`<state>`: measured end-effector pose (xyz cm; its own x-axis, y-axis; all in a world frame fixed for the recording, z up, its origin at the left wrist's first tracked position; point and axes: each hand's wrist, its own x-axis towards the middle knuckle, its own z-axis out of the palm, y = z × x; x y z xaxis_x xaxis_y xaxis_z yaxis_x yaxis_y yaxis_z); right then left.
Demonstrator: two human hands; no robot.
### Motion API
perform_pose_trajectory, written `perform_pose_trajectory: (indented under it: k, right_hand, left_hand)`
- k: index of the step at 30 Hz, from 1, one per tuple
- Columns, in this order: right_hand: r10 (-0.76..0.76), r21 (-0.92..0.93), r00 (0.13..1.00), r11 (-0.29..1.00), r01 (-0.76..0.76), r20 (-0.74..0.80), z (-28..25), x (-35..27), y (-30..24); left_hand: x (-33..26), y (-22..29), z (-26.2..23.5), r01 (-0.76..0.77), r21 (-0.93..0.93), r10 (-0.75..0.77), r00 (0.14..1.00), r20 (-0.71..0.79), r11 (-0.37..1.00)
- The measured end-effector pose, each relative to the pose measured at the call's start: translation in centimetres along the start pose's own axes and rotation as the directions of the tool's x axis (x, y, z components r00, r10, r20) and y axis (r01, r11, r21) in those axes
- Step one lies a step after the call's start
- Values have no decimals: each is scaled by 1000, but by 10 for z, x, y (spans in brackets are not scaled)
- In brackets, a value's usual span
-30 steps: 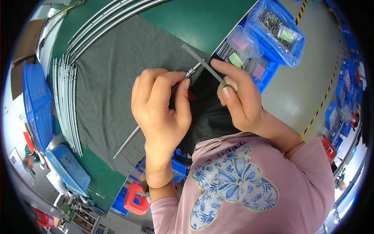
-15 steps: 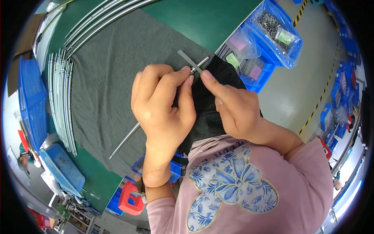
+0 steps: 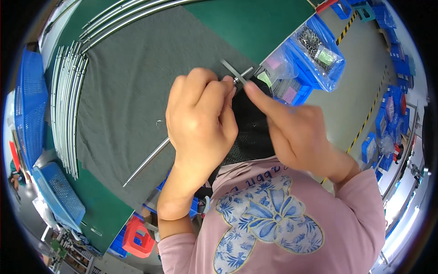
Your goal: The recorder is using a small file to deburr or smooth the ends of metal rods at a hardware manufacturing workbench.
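My left hand (image 3: 200,118) is closed, its thumb and forefinger pinched around a thin silver metal rod (image 3: 147,160). The rod runs slantwise under that hand, its pointed lower end over the grey cloth and its other end sticking out past the fingertips. A short flat grey metal strip (image 3: 233,71) crosses the rod just beyond my left fingertips. Whether it passes through the rod or lies against it, I cannot tell. My right hand (image 3: 296,130), slightly blurred, has a fingertip at the strip's near end, with the other fingers curled in.
Grey cloth (image 3: 123,96) covers much of the green table (image 3: 246,27). Bundled metal rods (image 3: 68,114) lie at the left, longer ones (image 3: 132,20) at the back. Blue baskets (image 3: 59,194) stand on the left; a blue bin (image 3: 335,75) of small metal parts is at the right.
The view has shifted a little. Both hands, the rod and the strip stay together, the strip still crossing the rod. My right hand has become blurred with motion.
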<state>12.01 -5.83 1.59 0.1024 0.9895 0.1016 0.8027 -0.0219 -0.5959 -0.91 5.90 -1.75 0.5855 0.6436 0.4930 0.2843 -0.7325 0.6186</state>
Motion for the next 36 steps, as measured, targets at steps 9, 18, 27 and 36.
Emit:
perform_pose_trajectory:
  k: [9, 18, 27, 36]
  right_hand:
    - [32, 52, 999, 998, -33, 24, -4, 7, -3]
    - [-32, 85, 999, 996, 31, 19, 7, 0, 3]
    - [-15, 74, 999, 997, 18, -39, 8, 7, 2]
    - [12, 21, 1000, 1000, -12, -8, 11, 2, 2]
  left_hand:
    - [2, 0, -6, 1, -4, -1, 1000, 2, 1000]
    - [-13, 8, 2, 83, -61, -83, 997, 11, 995]
    - [-8, 8, 5, 59, -87, -64, 996, -58, 994]
    - [-11, 6, 7, 56, -92, -63, 995, -78, 994]
